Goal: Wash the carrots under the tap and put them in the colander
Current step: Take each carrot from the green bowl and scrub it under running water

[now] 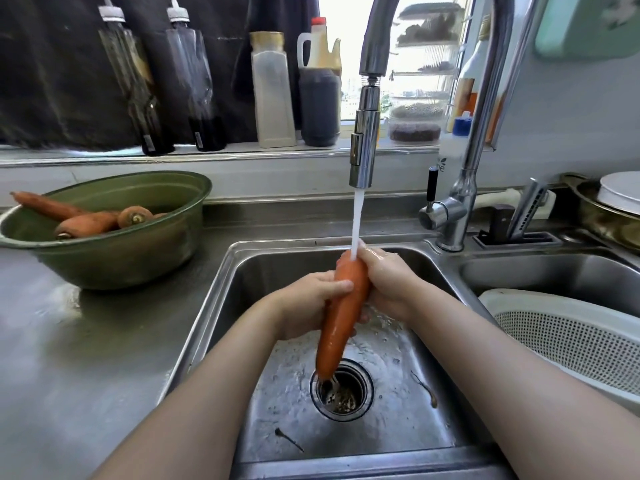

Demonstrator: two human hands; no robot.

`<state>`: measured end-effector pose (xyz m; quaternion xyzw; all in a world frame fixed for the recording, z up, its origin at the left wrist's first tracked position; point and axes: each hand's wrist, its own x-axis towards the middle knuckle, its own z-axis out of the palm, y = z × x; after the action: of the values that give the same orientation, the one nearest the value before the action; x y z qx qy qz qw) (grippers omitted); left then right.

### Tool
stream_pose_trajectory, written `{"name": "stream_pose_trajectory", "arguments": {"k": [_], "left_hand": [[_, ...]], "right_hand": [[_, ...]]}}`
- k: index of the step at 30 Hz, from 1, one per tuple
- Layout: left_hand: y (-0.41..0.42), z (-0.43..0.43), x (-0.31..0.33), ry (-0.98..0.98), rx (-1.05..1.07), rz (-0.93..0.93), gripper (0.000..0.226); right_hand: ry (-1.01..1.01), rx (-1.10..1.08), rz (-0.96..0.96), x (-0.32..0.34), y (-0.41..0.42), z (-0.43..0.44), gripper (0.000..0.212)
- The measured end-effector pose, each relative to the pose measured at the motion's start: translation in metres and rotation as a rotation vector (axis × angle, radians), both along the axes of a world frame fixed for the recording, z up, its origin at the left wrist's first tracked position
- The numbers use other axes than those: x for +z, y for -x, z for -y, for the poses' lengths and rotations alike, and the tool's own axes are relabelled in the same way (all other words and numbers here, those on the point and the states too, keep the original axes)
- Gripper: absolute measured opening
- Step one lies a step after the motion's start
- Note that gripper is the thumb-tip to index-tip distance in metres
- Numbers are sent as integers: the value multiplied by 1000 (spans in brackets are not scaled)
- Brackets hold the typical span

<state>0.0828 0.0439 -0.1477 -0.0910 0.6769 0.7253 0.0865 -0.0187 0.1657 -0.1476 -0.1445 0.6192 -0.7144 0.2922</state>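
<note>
carrot (341, 323), stiff, wet, probably slippery, hangs under the tap (362, 150); left hand (304, 306) fingers wrap its middle, right hand (388, 282) fingers clamp its thick top, likely the surest hold.

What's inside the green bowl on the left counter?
At least three carrots lie in the bowl, one poking over its left rim. The near wall hides the bottom, so more could be there.
</note>
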Motion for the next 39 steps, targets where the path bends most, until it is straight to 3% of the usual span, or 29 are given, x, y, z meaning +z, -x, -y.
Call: {"name": "stream_pose_trajectory", "arguments": {"k": [4, 8, 11, 13, 15, 18, 22, 24, 27, 30, 34, 39], "left_hand": [[8, -14, 5, 158, 152, -73, 31], [13, -18, 6, 289, 332, -78, 51], [7, -5, 6, 152, 108, -69, 31], [2, 4, 4, 6, -53, -59, 30], [1, 8, 1, -28, -73, -64, 34], [4, -1, 3, 102, 78, -52, 31], [10, -15, 7, 289, 304, -5, 69], [7, -8, 9, 229, 239, 14, 65], [-2, 11, 8, 20, 33, 30, 42], [-5, 19, 3, -133, -92, 19, 45], [0, 6, 10, 88, 49, -5, 37], [5, -3, 11, 376, 244, -1, 84]], "right_hand": [[-8, -35, -50, 3, 4, -2, 38], [-14, 1, -60, 3, 3, -3, 39], [-2, -10, -45, 1, 6, -3, 43], [-19, -19, -27, -2, 10, -4, 45], [-24, -22, -44, -4, 12, -5, 45], [-23, 14, -78, -2, 8, -4, 44], [-110, 81, -140, -3, 5, -1, 38], [-94, 118, -126, -3, 6, -3, 34], [-75, 140, -73, -7, 11, -9, 38], [-72, 133, -52, -10, 15, -8, 42], [-68, 130, -101, -5, 12, -6, 39], [-36, 191, -125, -2, 3, -1, 32]]}}
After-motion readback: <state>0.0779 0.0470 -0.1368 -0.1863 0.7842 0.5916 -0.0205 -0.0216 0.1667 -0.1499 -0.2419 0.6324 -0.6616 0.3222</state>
